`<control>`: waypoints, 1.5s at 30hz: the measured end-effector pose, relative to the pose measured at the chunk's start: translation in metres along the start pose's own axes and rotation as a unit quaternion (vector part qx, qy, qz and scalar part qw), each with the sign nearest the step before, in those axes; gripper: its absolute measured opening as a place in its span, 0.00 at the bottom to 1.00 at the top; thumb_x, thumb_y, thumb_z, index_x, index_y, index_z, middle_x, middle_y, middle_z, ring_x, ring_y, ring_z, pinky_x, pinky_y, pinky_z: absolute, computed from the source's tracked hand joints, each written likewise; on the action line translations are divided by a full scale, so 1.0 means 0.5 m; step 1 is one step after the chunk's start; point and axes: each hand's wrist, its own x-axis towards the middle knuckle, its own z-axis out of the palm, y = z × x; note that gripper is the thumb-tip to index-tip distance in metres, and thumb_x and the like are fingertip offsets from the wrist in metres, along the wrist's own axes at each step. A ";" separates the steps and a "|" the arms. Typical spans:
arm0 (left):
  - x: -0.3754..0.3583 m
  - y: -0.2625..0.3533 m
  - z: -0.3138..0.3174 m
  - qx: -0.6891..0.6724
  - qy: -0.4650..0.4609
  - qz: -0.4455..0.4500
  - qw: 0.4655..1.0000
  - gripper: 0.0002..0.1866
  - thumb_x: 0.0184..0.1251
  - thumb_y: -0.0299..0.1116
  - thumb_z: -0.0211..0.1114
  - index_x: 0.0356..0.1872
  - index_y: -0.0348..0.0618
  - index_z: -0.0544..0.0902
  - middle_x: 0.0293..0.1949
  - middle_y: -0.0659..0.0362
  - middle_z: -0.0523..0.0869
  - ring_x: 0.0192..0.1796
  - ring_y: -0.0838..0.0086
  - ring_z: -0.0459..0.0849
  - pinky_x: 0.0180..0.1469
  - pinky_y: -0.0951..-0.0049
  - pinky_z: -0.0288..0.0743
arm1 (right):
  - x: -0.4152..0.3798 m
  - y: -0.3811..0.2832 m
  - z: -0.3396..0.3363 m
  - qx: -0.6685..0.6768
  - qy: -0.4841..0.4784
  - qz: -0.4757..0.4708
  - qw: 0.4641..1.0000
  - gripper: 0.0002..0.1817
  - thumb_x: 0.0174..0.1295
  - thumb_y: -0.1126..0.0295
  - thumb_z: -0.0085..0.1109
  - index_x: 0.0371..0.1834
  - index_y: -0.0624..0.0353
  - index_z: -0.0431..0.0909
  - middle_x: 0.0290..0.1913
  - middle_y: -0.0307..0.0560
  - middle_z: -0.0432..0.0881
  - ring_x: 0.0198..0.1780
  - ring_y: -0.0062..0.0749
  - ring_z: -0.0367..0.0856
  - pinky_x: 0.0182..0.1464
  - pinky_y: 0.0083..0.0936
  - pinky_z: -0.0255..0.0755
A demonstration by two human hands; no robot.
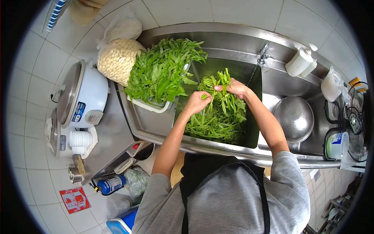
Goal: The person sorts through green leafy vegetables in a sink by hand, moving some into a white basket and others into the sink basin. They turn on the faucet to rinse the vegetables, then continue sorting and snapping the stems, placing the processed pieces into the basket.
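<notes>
My right hand [237, 89] is closed around a bunch of leafy green stems [225, 80], cut ends pointing up. Just left of it, my left hand [198, 102] pinches a short piece of green stem [204, 96] between thumb and fingers. Both hands are over the left sink basin [253, 128], where a large heap of the same leafy greens [216, 126] lies beneath them. Left of the basin, a white tub [156, 107] is piled high with more loose green leaves [159, 72].
Behind the basin is a faucet [263, 52] with a thin stream of water. A metal colander [294, 119] lies upside down in the right basin. Past the leaf tub stand a bag of pale pieces [119, 58] and a large rice cooker [85, 93]. A fan [353, 121] is at far right.
</notes>
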 end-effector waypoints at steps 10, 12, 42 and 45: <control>-0.001 0.005 -0.020 -0.229 -0.090 -0.080 0.966 0.11 0.64 0.38 0.57 0.33 0.43 0.82 0.19 0.69 0.74 0.18 0.87 0.65 0.21 0.83 0.59 | 0.016 0.012 -0.003 0.074 -0.010 0.004 0.997 0.22 0.47 0.55 0.69 0.37 0.60 0.75 0.34 0.41 0.77 0.39 0.26 0.76 0.42 0.26 0.72; 0.011 -0.023 -0.013 -0.234 -0.083 -0.042 0.968 0.11 0.64 0.37 0.56 0.33 0.42 0.82 0.18 0.70 0.73 0.17 0.87 0.64 0.20 0.83 0.57 | 0.003 0.004 -0.001 0.108 0.003 -0.004 0.994 0.22 0.48 0.57 0.69 0.39 0.60 0.74 0.33 0.40 0.77 0.37 0.24 0.75 0.40 0.23 0.72; 0.037 -0.027 -0.002 -0.148 0.108 0.029 0.983 0.15 0.65 0.42 0.54 0.38 0.37 0.76 0.23 0.58 0.76 0.27 0.77 0.75 0.29 0.72 0.68 | 0.005 -0.017 0.010 -0.034 0.043 0.015 0.998 0.27 0.42 0.59 0.73 0.42 0.65 0.78 0.41 0.49 0.80 0.42 0.31 0.76 0.46 0.27 0.70; 0.023 0.009 -0.007 0.084 0.046 0.002 0.995 0.20 0.59 0.51 0.58 0.37 0.42 0.81 0.16 0.51 0.75 0.24 0.61 0.77 0.30 0.63 0.70 | 0.008 -0.015 0.005 0.003 0.017 0.038 0.999 0.25 0.43 0.60 0.72 0.42 0.64 0.78 0.40 0.48 0.80 0.41 0.30 0.76 0.45 0.26 0.70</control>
